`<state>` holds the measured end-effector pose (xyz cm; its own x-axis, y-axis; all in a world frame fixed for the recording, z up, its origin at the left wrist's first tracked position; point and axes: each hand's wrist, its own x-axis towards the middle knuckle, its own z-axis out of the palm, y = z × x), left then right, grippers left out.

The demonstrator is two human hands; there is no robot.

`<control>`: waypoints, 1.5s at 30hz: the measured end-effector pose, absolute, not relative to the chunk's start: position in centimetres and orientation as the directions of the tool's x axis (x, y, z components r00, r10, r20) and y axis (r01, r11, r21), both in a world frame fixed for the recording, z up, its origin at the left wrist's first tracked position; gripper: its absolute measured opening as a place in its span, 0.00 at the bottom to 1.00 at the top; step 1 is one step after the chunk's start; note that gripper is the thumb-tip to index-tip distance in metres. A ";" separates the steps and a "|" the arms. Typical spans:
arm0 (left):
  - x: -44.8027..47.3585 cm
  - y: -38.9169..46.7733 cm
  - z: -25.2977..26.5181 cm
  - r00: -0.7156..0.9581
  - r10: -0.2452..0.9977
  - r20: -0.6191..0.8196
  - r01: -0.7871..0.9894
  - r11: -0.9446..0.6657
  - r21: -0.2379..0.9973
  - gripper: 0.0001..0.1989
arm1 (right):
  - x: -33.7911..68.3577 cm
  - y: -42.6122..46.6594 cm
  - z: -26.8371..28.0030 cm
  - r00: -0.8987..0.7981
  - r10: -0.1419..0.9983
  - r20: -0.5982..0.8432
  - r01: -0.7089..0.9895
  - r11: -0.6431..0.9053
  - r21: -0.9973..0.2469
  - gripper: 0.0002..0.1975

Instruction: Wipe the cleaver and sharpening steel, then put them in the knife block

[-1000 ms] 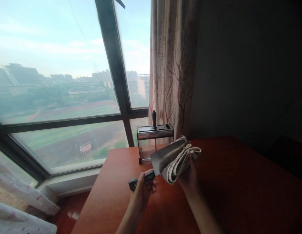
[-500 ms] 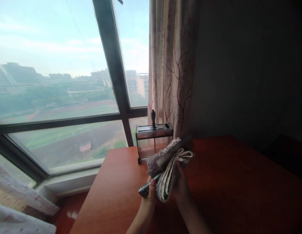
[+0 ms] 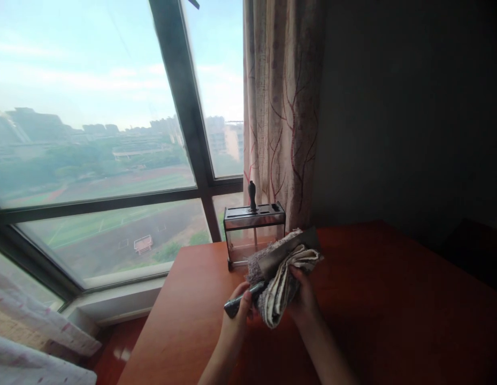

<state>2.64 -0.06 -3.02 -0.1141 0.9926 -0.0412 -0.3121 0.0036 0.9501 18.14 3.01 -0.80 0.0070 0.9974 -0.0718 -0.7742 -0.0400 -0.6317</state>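
Observation:
My left hand (image 3: 239, 309) is closed around the dark handle of a kitchen knife (image 3: 286, 252) with a broad, cleaver-like blade. The blade points up and to the right. A folded grey-and-cream towel (image 3: 277, 294) is bunched around the blade, with shaggy pile showing behind it and layered folds in front. My right hand (image 3: 306, 297) grips those folds from the right; some of its fingers are hidden behind the cloth. Just beyond the towel stands a clear-sided knife block (image 3: 254, 215) with a slotted dark top. One black handle sticks up out of it.
The red-brown wooden table (image 3: 184, 299) extends under both hands, its left edge near the window ledge (image 3: 123, 299). A patterned curtain (image 3: 284, 107) hangs behind the knife block. A dark wall (image 3: 400, 117) is at the right, and a pale curtain (image 3: 39, 358) hangs at lower left.
My left hand has shifted slightly left and up with the knife handle. The blade now shows its flat side more, and the towel has moved a little to the right.

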 end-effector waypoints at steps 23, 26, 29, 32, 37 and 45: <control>3.7 -0.9 -1.7 -0.090 0.971 -0.222 -0.512 0.146 0.847 0.26 | 24.1 3.5 0.7 0.175 0.984 -0.007 -0.942 0.166 -0.292 0.12; 3.8 -1.1 -1.2 -0.149 0.963 -0.225 -0.554 0.107 0.825 0.23 | 23.6 3.1 0.4 0.162 0.986 -0.035 -0.953 0.147 -0.266 0.13; 3.7 -1.2 -0.8 -0.198 0.957 -0.214 -0.578 0.063 0.814 0.21 | 23.2 2.9 0.0 0.121 0.991 -0.054 -0.962 0.103 -0.253 0.15; 3.7 -1.1 -0.7 -0.237 0.948 -0.212 -0.594 0.032 0.804 0.21 | 22.9 2.8 -0.2 0.095 0.995 -0.037 -0.960 0.082 -0.269 0.16; 3.4 -0.8 -0.5 -0.264 0.939 -0.218 -0.649 -0.006 0.761 0.20 | 23.1 2.7 -0.3 0.101 0.994 -0.052 -0.953 0.082 -0.291 0.16; 3.9 -1.3 -0.6 -0.146 0.963 -0.226 -0.653 0.078 0.753 0.21 | 20.7 1.8 -0.6 -0.040 0.997 -0.058 -0.943 -0.057 -0.328 0.19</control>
<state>3.89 -1.28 -0.63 -0.1457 0.9632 -0.2258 -0.6530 0.0778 0.7533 20.65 1.78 -0.57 -0.0401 0.9975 -0.0583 -0.9431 -0.0571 -0.3275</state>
